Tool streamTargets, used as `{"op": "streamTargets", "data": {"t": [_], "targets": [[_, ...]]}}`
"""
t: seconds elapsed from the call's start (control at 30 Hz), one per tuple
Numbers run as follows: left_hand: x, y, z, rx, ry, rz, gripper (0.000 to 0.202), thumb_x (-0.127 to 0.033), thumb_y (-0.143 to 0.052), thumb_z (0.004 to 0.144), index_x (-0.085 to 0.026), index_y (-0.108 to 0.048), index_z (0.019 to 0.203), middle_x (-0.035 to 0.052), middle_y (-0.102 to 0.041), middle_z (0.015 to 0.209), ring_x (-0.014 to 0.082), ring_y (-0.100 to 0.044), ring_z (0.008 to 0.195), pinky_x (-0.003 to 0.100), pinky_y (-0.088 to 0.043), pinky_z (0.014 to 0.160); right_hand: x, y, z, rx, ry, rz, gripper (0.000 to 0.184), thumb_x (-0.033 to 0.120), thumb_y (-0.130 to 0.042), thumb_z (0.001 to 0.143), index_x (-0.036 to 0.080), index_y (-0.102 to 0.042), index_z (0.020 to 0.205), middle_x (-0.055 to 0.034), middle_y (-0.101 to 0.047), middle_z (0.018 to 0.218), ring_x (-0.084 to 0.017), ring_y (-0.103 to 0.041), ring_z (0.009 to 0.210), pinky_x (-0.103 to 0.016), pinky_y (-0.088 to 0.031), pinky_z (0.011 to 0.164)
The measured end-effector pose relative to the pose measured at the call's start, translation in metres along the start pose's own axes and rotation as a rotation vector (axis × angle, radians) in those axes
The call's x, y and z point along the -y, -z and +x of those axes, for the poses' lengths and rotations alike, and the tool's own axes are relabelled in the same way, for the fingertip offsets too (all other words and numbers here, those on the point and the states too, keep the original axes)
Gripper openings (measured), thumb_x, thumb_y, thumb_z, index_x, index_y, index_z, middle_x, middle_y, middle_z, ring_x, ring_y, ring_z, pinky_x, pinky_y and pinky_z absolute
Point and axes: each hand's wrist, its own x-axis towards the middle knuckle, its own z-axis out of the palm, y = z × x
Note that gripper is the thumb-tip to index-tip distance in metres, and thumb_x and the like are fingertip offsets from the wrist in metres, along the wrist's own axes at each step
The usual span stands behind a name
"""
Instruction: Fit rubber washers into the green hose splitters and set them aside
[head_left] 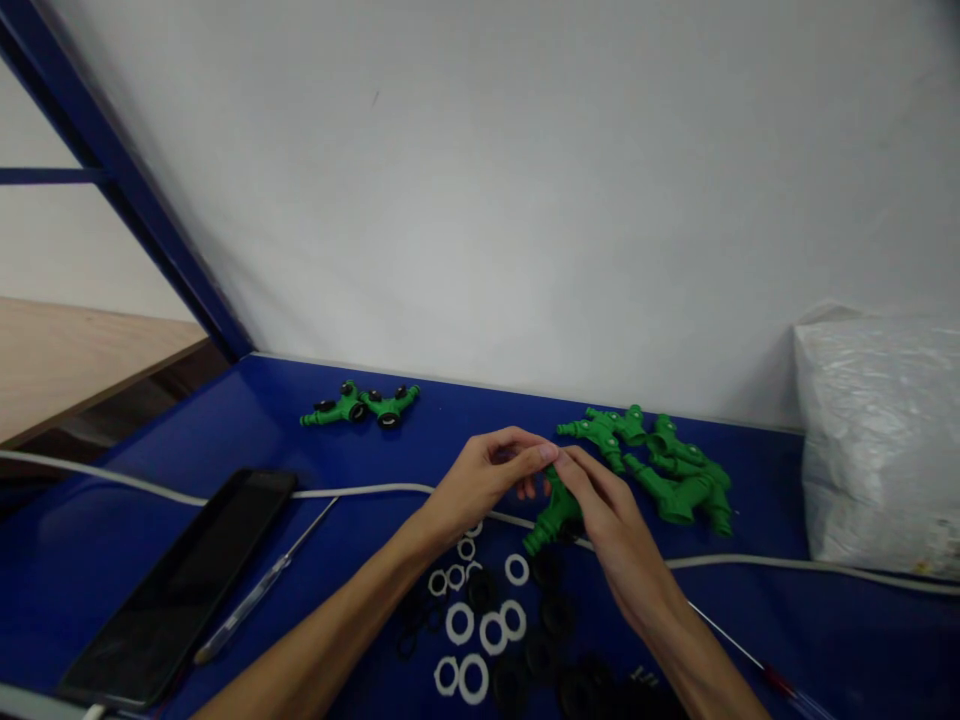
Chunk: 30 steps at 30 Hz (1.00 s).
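Observation:
Both of my hands meet over the middle of the blue table [247, 430]. My right hand [607, 510] grips a green plastic fitting [551, 520] that points down to the left. My left hand [487, 475] pinches at the fitting's top end; what its fingertips hold is too small to name. Below the hands lie several white rings [484, 625] and black rings [547, 640]. A pile of green fittings [667, 470] lies just right of my hands. Two green fittings with black parts on them [364, 405] lie at the back left.
A dark tablet [187, 580] lies at the front left with a thin screwdriver [262, 585] beside it. A white cable [360, 490] runs across the table. A second screwdriver [757, 665] lies at the front right. A white plastic bag [877, 440] stands at the right against the wall.

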Motion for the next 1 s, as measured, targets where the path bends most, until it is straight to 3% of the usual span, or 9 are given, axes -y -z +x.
{"op": "streamTargets", "data": {"t": [0.2, 0.37, 0.53, 0.7, 1.0], "targets": [[0.013, -0.002, 0.001, 0.011, 0.089, -0.16, 0.045, -0.057, -0.078, 0.077, -0.015, -0.067, 0.09, -0.0039, -0.057, 0.063, 0.0074, -0.048, 0.053, 0.023, -0.037, 0.056, -0.002, 0.0, -0.001, -0.044, 0.026, 0.011, 0.033, 0.056, -0.056, 0.098, 0.027, -0.073, 0.097, 0.0003, -0.07, 0.093, -0.021, -0.058, 0.086, -0.029, -0.042, 0.078], [0.017, -0.002, 0.003, 0.057, 0.111, -0.334, 0.037, -0.049, -0.082, 0.077, -0.014, -0.069, 0.085, -0.0023, -0.055, 0.066, 0.0072, -0.047, 0.061, 0.021, -0.035, 0.06, -0.002, -0.002, -0.002, -0.08, 0.037, 0.063, 0.034, 0.055, -0.058, 0.097, 0.025, -0.074, 0.099, 0.0005, -0.07, 0.092, -0.019, -0.057, 0.08, -0.028, -0.041, 0.072], [0.014, -0.002, 0.004, 0.005, 0.142, -0.33, 0.036, -0.044, -0.087, 0.072, -0.013, -0.07, 0.077, -0.0021, -0.053, 0.066, 0.0071, -0.042, 0.061, 0.02, -0.033, 0.059, 0.004, -0.004, -0.003, -0.011, 0.082, 0.099, 0.033, 0.049, -0.053, 0.102, 0.024, -0.071, 0.092, 0.0041, -0.061, 0.082, -0.014, -0.052, 0.078, -0.025, -0.039, 0.072], [0.013, -0.001, 0.004, 0.027, 0.151, -0.361, 0.04, -0.044, -0.09, 0.064, -0.014, -0.064, 0.068, -0.0036, -0.048, 0.059, 0.0069, -0.036, 0.056, 0.02, -0.027, 0.052, 0.006, -0.004, -0.002, 0.021, 0.106, 0.066, 0.032, 0.045, -0.051, 0.103, 0.022, -0.069, 0.089, 0.0043, -0.06, 0.081, -0.014, -0.054, 0.08, -0.025, -0.039, 0.072], [0.008, -0.004, 0.001, 0.044, 0.201, -0.4, 0.03, -0.032, -0.086, 0.066, -0.014, -0.062, 0.069, -0.0043, -0.044, 0.055, 0.0051, -0.031, 0.051, 0.018, -0.023, 0.049, 0.011, -0.003, -0.004, 0.074, 0.081, 0.105, 0.032, 0.043, -0.053, 0.102, 0.021, -0.061, 0.08, 0.0038, -0.057, 0.078, -0.014, -0.052, 0.078, -0.026, -0.037, 0.073]]}}
